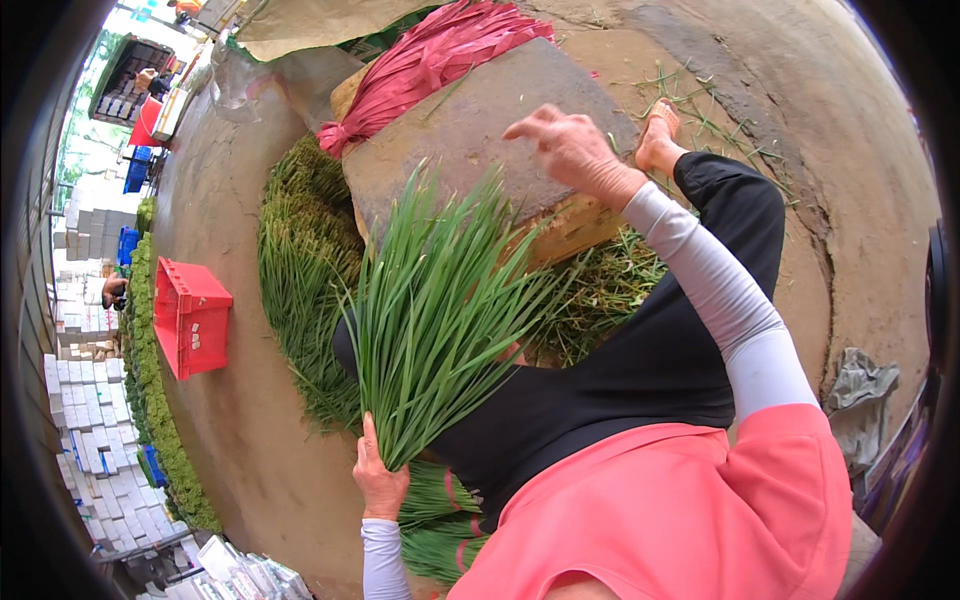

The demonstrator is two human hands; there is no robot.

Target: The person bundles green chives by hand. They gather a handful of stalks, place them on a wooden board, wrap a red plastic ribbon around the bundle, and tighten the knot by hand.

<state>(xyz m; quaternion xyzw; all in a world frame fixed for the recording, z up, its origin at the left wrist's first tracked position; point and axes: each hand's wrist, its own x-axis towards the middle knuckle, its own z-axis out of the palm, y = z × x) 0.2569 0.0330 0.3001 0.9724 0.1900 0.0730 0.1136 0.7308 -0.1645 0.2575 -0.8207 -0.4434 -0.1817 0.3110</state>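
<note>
My left hand (381,476) grips the lower end of a large bunch of long green leaves, likely Chinese chives (442,307), whose loose tips fan out over my lap and the edge of a low block. Over that block's flat, worn top (480,142) my right hand (566,150) is raised, slightly blurred, its fingers apart and nothing in them. A bundle of pink plastic strips (427,67) lies along the block's far left edge. Bunches tied with pink bands (442,525) lie below my left hand, beside my leg.
A heap of the same leaves (307,277) lies left of the block, and trimmings (607,292) lie under its right side. Farther left are a red plastic crate (191,319), a row of leafy greens (157,375) and stacked white boxes (112,450). Other people are in the background.
</note>
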